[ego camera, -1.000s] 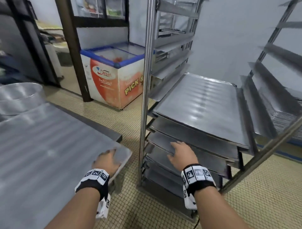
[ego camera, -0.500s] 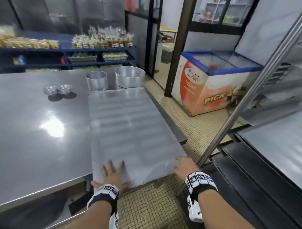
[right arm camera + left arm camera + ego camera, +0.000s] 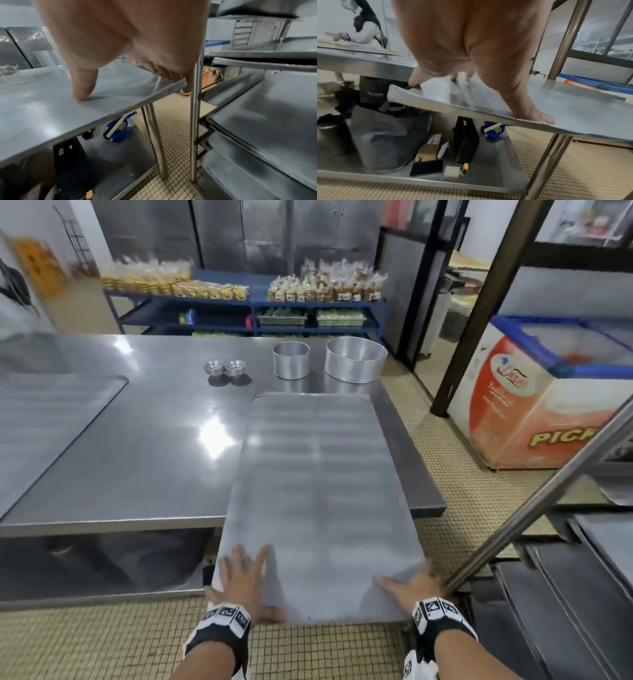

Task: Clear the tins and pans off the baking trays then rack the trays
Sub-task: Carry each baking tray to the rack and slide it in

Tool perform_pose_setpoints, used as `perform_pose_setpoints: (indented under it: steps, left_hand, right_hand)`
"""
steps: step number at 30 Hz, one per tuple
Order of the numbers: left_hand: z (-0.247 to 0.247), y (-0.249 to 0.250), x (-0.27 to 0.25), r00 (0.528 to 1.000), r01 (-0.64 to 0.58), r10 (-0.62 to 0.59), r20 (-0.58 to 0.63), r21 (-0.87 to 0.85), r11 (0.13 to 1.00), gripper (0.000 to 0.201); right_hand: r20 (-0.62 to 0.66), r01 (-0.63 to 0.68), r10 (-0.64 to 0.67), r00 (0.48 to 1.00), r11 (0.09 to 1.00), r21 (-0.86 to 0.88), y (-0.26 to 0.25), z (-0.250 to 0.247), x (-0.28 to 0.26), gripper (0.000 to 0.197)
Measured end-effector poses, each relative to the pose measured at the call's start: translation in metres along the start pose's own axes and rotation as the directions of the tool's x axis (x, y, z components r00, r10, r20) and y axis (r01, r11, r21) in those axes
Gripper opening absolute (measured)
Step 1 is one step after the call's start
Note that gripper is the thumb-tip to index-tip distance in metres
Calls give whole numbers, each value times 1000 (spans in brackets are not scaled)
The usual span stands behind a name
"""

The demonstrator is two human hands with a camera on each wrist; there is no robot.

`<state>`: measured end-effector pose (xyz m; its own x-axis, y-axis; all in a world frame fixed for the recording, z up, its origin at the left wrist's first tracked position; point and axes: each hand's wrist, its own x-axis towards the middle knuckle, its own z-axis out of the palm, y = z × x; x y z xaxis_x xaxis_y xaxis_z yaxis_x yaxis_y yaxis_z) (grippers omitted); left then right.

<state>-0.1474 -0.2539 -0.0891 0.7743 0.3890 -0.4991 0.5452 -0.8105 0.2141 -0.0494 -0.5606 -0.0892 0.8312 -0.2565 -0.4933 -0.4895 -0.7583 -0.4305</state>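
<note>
A bare baking tray [image 3: 318, 491] lies lengthwise on the steel table [image 3: 137, 446], its near end sticking out past the table's front edge. My left hand [image 3: 245, 577] presses flat on the tray's near left corner with fingers spread and the thumb [image 3: 537, 116] along the near rim. My right hand [image 3: 411, 583] holds the near right corner, thumb [image 3: 82, 92] on top and fingers curled over the side edge. Two round pans [image 3: 291, 360] [image 3: 354, 359] and two small tins [image 3: 215, 368] [image 3: 235, 368] stand on the table beyond the tray.
The tray rack's upright post [image 3: 534, 501] slants close to my right hand, with racked trays [image 3: 582, 594] behind it. A second tray [image 3: 51, 412] lies at the table's left. A chest freezer [image 3: 548, 392] stands at the right. Bags and boxes [image 3: 388, 135] fill the under-shelf.
My view swung from the rack to the table. The right hand left the racked trays and took the tray's right corner. The tray has slid toward me, farther off the table.
</note>
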Motion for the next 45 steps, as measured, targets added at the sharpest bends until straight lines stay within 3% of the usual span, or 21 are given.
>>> perform_pose_setpoints:
  steps: [2,4,6,8,10,11,20,29,35,45]
  left_hand:
    - [6,-2,-5,989,136,-141,-45,-91,987,165]
    - [7,-7,-10,962,238,-262,-79,-231,943,173]
    - [4,-16,-9,931,284,-358,-72,-472,835,158]
    - [-1,-27,-7,910,297,-410,-57,-599,744,128]
    - [-7,-37,-6,899,329,-437,-26,-619,713,103]
    - [-10,-40,-7,895,343,-447,-5,-633,694,100]
    - [-26,-101,-28,880,333,-475,-10,-700,632,97]
    - [-53,-216,-67,845,323,-532,-44,-751,576,85]
    - [-66,-297,-90,823,338,-565,-62,-747,573,77]
    - [-84,-404,-121,769,323,-637,-53,-829,458,70]
  right_hand:
    - [-2,-6,6,1000,999,37,4,3,0,141]
    - [-11,-22,23,1000,999,36,5,5,0,142]
    - [-23,-40,41,999,997,62,4,4,-2,138]
    - [-22,-70,73,997,993,94,2,4,-2,134]
    - [-14,-92,95,995,988,126,-1,5,-6,132]
    - [-14,-90,93,996,985,150,-2,6,-6,130]
    - [56,-92,86,995,990,108,-31,38,-53,126]
    - [145,-46,36,989,997,65,-77,121,-122,151]
    - [142,-8,2,990,999,43,-118,167,-177,135]
    - [200,30,-35,979,999,30,-182,239,-248,122]
